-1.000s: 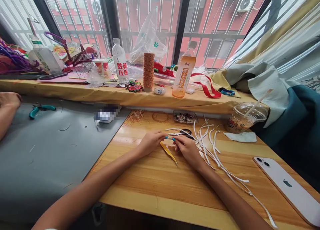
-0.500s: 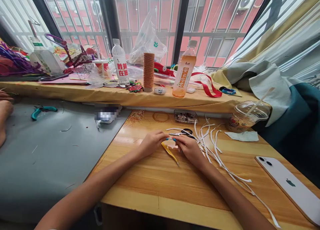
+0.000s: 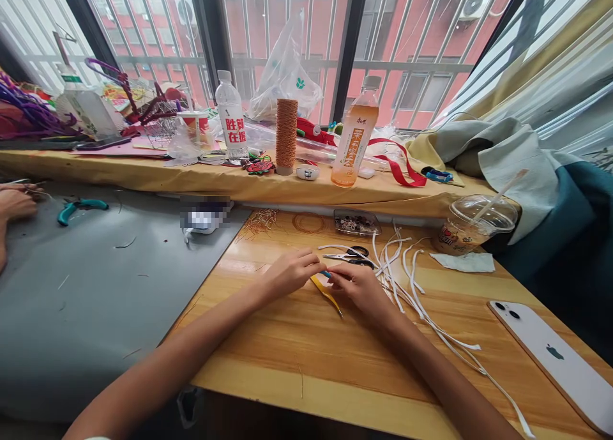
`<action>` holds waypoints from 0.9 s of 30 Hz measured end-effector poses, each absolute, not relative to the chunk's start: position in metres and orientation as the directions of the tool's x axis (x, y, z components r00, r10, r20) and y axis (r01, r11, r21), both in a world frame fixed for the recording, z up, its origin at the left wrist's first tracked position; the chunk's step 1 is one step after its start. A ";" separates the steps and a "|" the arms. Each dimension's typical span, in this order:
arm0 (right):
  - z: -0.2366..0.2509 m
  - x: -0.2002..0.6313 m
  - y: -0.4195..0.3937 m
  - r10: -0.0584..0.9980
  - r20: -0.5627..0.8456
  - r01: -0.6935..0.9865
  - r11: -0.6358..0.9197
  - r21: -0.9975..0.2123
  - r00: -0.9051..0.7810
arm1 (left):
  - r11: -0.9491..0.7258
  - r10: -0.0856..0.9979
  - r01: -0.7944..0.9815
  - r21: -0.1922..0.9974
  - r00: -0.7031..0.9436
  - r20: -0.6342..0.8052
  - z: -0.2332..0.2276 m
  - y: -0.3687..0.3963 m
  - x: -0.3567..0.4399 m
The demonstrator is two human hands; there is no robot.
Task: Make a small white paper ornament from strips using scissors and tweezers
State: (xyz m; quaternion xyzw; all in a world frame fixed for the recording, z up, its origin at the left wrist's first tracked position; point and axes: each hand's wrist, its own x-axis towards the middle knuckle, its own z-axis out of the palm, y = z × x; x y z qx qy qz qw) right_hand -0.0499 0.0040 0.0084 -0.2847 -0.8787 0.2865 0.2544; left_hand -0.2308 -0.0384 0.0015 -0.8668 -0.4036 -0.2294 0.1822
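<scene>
Over the wooden table, my left hand (image 3: pixel 295 271) and my right hand (image 3: pixel 357 285) meet with fingertips pinched together. Blue shows at the tips, apparently nail colour. Whatever is between the fingers is too small and hidden to make out. Yellow tweezers (image 3: pixel 329 297) lie beneath the hands, their point toward me. Just beyond the right hand are black-handled scissors (image 3: pixel 359 255), lying partly open. Several white flat cords (image 3: pixel 426 312) spread out to the right of that hand. A small clear box (image 3: pixel 357 223) of beads or fittings sits behind the scissors.
At far left, another person's hand (image 3: pixel 16 200) is over the grey mat (image 3: pixel 105 312), near teal-handled pliers (image 3: pixel 81 209). A plastic cup (image 3: pixel 460 226) and a phone (image 3: pixel 550 357) are at right. Bottles and a copper-coloured spool (image 3: pixel 286 136) line the ledge.
My fingertips have drawn closer together, and less blue shows between them. The other person's hand at far left has moved farther into view.
</scene>
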 end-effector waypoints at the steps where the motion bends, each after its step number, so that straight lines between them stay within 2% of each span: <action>1: 0.008 -0.050 0.003 0.650 0.292 0.361 0.677 -0.641 -0.701 | -0.604 0.591 0.774 -0.192 0.596 0.544 0.005 -0.039 -0.233; 3: 0.007 -0.049 0.002 0.629 0.355 0.386 0.737 -0.555 -0.691 | -0.572 0.564 0.767 -0.291 0.625 0.540 0.011 -0.040 -0.236; 5: 0.005 -0.048 0.001 0.546 0.453 0.401 0.833 -0.380 -0.705 | -0.532 0.562 0.771 -0.351 0.631 0.535 0.016 -0.042 -0.238; 7: 0.005 -0.048 -0.001 0.438 0.549 0.406 0.895 -0.187 -0.712 | -0.500 0.566 0.785 -0.366 0.615 0.549 0.019 -0.044 -0.238; 9: 0.006 -0.049 -0.003 0.351 0.627 0.429 0.903 -0.029 -0.695 | -0.480 0.577 0.819 -0.315 0.565 0.590 0.019 -0.046 -0.234; 11: 0.007 -0.051 -0.006 0.283 0.690 0.474 0.875 0.100 -0.666 | -0.464 0.615 0.869 -0.175 0.457 0.643 0.018 -0.048 -0.227; 12: 0.008 -0.053 -0.008 0.247 0.712 0.495 0.854 0.160 -0.657 | -0.452 0.644 0.889 -0.068 0.379 0.664 0.016 -0.049 -0.223; 14: 0.009 -0.057 -0.011 0.183 0.745 0.528 0.810 0.256 -0.641 | -0.417 0.728 0.885 0.209 0.187 0.659 0.014 -0.050 -0.215; 16: 0.008 -0.061 -0.013 0.136 0.761 0.544 0.778 0.315 -0.635 | -0.351 0.838 0.780 0.518 0.015 0.545 0.014 -0.051 -0.209; 18: 0.008 -0.063 -0.014 0.127 0.766 0.549 0.770 0.324 -0.630 | -0.270 0.923 0.614 0.742 -0.054 0.381 0.015 -0.050 -0.206; 20: 0.009 -0.063 -0.015 0.164 0.764 0.549 0.788 0.279 -0.624 | -0.236 0.962 0.468 0.851 -0.008 0.272 0.018 -0.049 -0.208; 24: 0.010 -0.059 -0.013 0.320 0.747 0.509 0.861 0.028 -0.583 | -0.200 0.976 0.312 0.929 0.147 0.161 0.031 -0.046 -0.217; 27: 0.010 -0.056 -0.010 0.454 0.696 0.452 0.868 -0.204 -0.557 | -0.103 0.983 0.282 0.954 0.174 0.054 0.038 -0.046 -0.222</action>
